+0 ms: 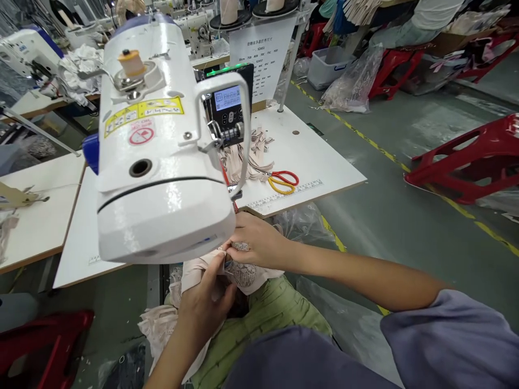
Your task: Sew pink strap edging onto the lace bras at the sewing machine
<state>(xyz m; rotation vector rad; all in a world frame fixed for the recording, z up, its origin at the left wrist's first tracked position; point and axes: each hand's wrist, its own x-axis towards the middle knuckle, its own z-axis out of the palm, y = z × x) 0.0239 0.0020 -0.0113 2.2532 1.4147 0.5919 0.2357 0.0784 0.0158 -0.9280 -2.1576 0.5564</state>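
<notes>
Below the head of a white sewing machine (162, 162), a beige lace garment piece (245, 274) lies across my lap. My left hand (205, 302) grips its left side, thumb and fingers closed on the cloth. My right hand (259, 243) pinches the same piece close to the machine's front end, fingertips pressed together. The two hands nearly meet. The machine head covers the needle area and part of the fabric under it. More pale fabric (158, 329) hangs down at the left of my lap.
On the white table (336, 167) lie scissors (284, 181) with red and yellow handles, beside a heap of beige strips (243, 159). A control panel (227, 105) and a printed sheet (263, 59) stand behind. Red stools (470, 156) stand on the floor at right.
</notes>
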